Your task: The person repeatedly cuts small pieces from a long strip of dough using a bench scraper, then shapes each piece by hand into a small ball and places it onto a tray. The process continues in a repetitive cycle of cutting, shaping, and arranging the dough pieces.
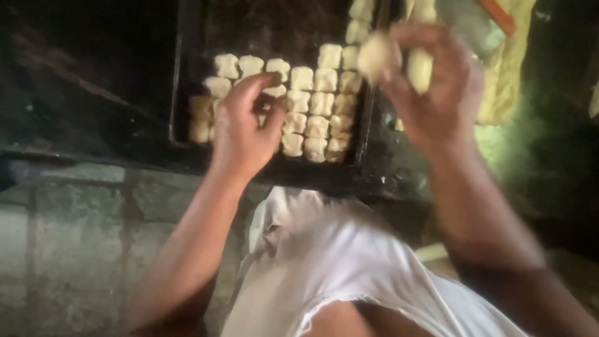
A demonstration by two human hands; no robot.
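Two hands over a dark baking tray (181, 81) — left hand (243, 128) pinching a dough piece (274, 92) among the rows, right hand (430, 87) blurred, fingers closed around two dough lumps (419, 68) beside the tray's right edge.

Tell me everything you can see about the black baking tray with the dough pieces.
The black baking tray is a dark, worn-looking metal pan with a raised rim, lying flat on a dark surface. Pale dough pieces sit in close rows across its near half; the far half is bare. The left hand reaches among the pieces.
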